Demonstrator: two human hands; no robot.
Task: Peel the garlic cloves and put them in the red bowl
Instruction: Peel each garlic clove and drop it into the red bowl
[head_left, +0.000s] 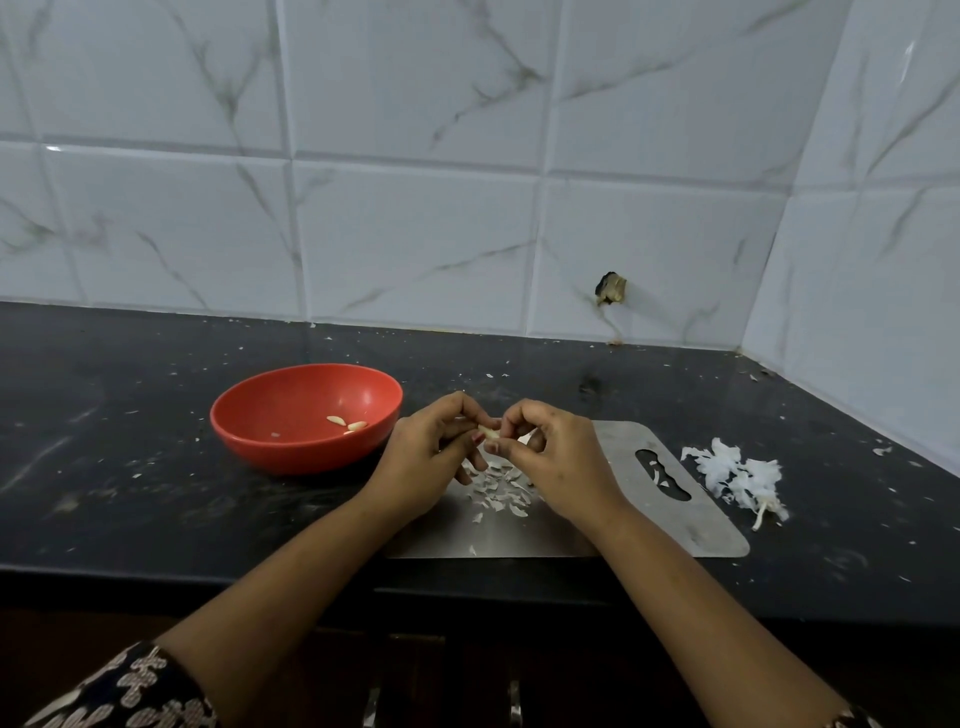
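A pale garlic clove (489, 431) is pinched between the fingertips of both hands, just above a steel cutting board (644, 519). My left hand (431, 457) holds its left end and my right hand (550, 452) holds its right end, fingers curled. The red bowl (249, 426) stands on the counter to the left of my left hand, with two peeled cloves (347, 423) and a small scrap inside. Several bits of garlic skin (498, 488) lie on the board under my hands.
A heap of white papery garlic skin with a stem (737, 478) lies right of the board. The black counter (130, 493) is flecked with skin scraps. Tiled walls close the back and the right corner; the counter's front edge runs below the board.
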